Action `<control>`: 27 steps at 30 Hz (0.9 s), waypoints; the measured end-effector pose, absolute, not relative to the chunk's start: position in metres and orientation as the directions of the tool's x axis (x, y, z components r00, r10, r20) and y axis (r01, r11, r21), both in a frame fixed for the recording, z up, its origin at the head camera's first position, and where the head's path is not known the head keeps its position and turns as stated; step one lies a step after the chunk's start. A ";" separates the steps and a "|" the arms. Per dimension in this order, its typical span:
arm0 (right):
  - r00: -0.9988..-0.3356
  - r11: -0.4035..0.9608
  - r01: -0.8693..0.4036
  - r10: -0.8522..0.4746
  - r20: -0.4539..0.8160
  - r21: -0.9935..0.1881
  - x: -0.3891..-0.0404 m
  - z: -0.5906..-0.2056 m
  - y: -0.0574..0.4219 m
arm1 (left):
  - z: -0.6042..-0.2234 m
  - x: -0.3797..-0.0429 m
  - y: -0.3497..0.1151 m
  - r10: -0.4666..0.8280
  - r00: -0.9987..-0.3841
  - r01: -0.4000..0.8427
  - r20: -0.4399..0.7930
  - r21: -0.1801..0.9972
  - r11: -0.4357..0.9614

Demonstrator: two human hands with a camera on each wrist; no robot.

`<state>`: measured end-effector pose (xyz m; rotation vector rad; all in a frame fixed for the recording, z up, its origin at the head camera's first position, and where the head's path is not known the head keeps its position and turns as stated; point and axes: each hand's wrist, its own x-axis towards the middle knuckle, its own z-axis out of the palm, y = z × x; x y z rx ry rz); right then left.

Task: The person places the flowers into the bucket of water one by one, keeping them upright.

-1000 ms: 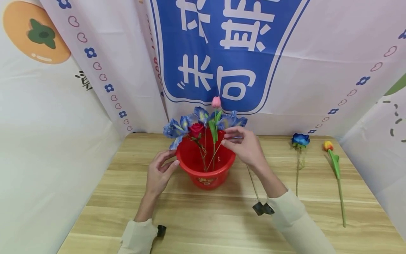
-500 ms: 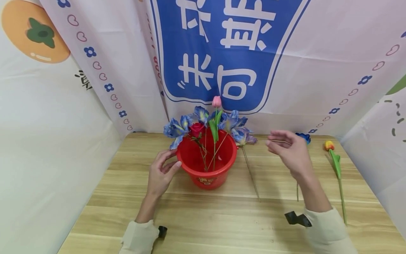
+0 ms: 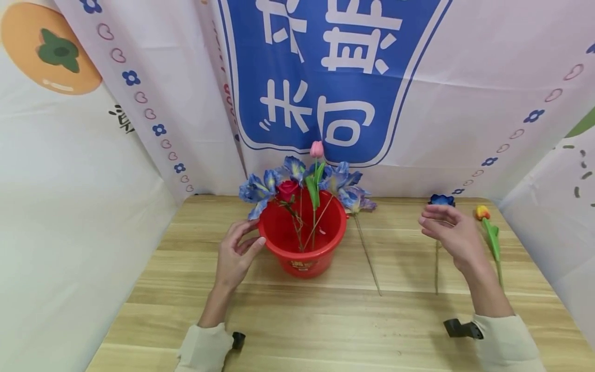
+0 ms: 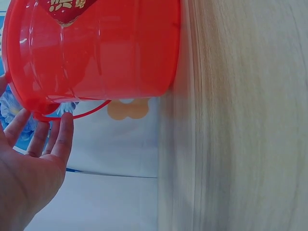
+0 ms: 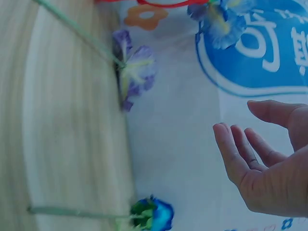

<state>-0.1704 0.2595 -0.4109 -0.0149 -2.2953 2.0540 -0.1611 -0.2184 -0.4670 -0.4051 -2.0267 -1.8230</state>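
Blue rose [image 3: 441, 200] lies below right hand [image 3: 454, 235], the nearer; stem [image 3: 436, 268] points near. Fingers parted, holding nothing. Left hand [image 3: 236, 253]: extended fingers touch bucket [image 3: 322, 262].

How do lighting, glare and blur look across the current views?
Head view: bright, fairly even light, with a soft shadow on the pale wood-grain tabletop near the right hand; left wrist view: small white glints on the glossy red plastic bucket; right wrist view: softer overall, the purple-and-white artificial flower and its thin green stem slightly blurred.
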 end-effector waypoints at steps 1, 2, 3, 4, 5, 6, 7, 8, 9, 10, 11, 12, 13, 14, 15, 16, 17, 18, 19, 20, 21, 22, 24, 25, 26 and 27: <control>-0.998 0.088 -0.025 0.052 0.030 -0.996 -0.171 -0.414 0.262 | -0.467 -0.161 -0.218 -0.042 -0.884 0.459 0.466 0.881 0.111; -0.998 0.069 -0.015 0.060 0.019 -0.998 -0.171 -0.416 0.266 | -0.467 -0.161 -0.218 -0.042 -0.883 0.462 0.468 0.880 0.108; -0.998 0.050 -0.004 0.070 0.007 -0.999 -0.172 -0.419 0.269 | -0.467 -0.161 -0.217 -0.043 -0.882 0.463 0.470 0.880 0.108; -0.997 0.030 0.006 0.078 -0.004 -1.000 -0.173 -0.422 0.272 | -0.468 -0.161 -0.218 -0.046 -0.882 0.462 0.469 0.880 0.106; -0.996 0.021 0.018 0.087 -0.016 -1.000 -0.175 -0.425 0.276 | -0.468 -0.161 -0.218 -0.048 -0.883 0.460 0.467 0.881 0.107; -0.995 0.014 0.032 0.095 -0.030 -0.999 -0.176 -0.429 0.280 | -0.468 -0.161 -0.218 -0.050 -0.883 0.460 0.467 0.882 0.104; -0.994 0.009 0.045 0.104 -0.044 -0.999 -0.177 -0.432 0.283 | -0.468 -0.161 -0.218 -0.049 -0.883 0.461 0.467 0.881 0.104; -0.992 0.014 0.059 0.113 -0.057 -0.998 -0.179 -0.435 0.287 | -0.468 -0.161 -0.218 -0.048 -0.883 0.461 0.467 0.881 0.104; -0.990 0.023 0.074 0.121 -0.071 -0.997 -0.180 -0.439 0.291 | -0.468 -0.161 -0.218 -0.047 -0.883 0.460 0.467 0.881 0.106; -0.989 0.034 0.087 0.125 -0.082 -0.996 -0.182 -0.442 0.294 | -0.468 -0.161 -0.218 -0.047 -0.883 0.460 0.467 0.881 0.107; -0.987 0.063 0.102 0.132 -0.093 -0.993 -0.183 -0.445 0.298 | -0.468 -0.161 -0.218 -0.046 -0.884 0.459 0.466 0.882 0.108; -0.985 0.090 0.116 0.138 -0.103 -0.989 -0.185 -0.449 0.301 | -0.468 -0.161 -0.218 -0.045 -0.884 0.459 0.466 0.882 0.110; -0.984 0.120 0.128 0.143 -0.110 -0.984 -0.187 -0.452 0.304 | -0.467 -0.161 -0.218 -0.044 -0.884 0.459 0.466 0.882 0.111; -0.982 0.151 0.142 0.148 -0.120 -0.978 -0.189 -0.455 0.307 | -0.467 -0.161 -0.218 -0.044 -0.884 0.459 0.466 0.881 0.111; -0.980 0.169 0.155 0.150 -0.130 -0.973 -0.191 -0.458 0.310 | -0.467 -0.161 -0.218 -0.043 -0.884 0.460 0.466 0.881 0.110; -0.978 0.182 0.167 0.152 -0.140 -0.969 -0.192 -0.460 0.312 | -0.467 -0.161 -0.218 -0.042 -0.884 0.460 0.466 0.881 0.109; -0.977 0.189 0.176 0.154 -0.148 -0.966 -0.194 -0.463 0.315 | -0.467 -0.161 -0.218 -0.042 -0.884 0.460 0.466 0.881 0.109; -0.976 0.174 0.183 0.153 -0.157 -0.968 -0.195 -0.466 0.317 | -0.467 -0.161 -0.218 -0.042 -0.883 0.460 0.467 0.881 0.109; -0.975 0.159 0.187 0.151 -0.164 -0.969 -0.197 -0.469 0.320 | -0.468 -0.161 -0.218 -0.042 -0.883 0.461 0.467 0.881 0.110; -0.974 0.133 0.191 0.151 -0.171 -0.972 -0.198 -0.471 0.322 | -0.468 -0.161 -0.218 -0.042 -0.883 0.461 0.468 0.880 0.110; -0.973 0.110 0.192 0.150 -0.175 -0.975 -0.200 -0.474 0.324 | -0.468 -0.160 -0.218 -0.042 -0.883 0.461 0.468 0.880 0.111; -0.973 0.089 0.192 0.149 -0.177 -0.977 -0.201 -0.476 0.325 | -0.467 -0.161 -0.218 -0.041 -0.883 0.461 0.468 0.880 0.112; -0.974 0.080 0.188 0.144 -0.176 -0.979 -0.204 -0.480 0.328 | -0.468 -0.161 -0.218 -0.040 -0.882 0.462 0.469 0.880 0.113; -0.973 0.080 0.192 0.142 -0.179 -0.978 -0.205 -0.481 0.329 | -0.467 -0.161 -0.218 -0.039 -0.882 0.462 0.469 0.880 0.112; -0.973 0.083 0.197 0.141 -0.184 -0.977 -0.207 -0.483 0.330 | -0.467 -0.161 -0.218 -0.039 -0.882 0.462 0.469 0.880 0.111; -0.972 0.088 0.203 0.140 -0.190 -0.975 -0.208 -0.484 0.331 | -0.467 -0.161 -0.218 -0.038 -0.883 0.462 0.468 0.880 0.110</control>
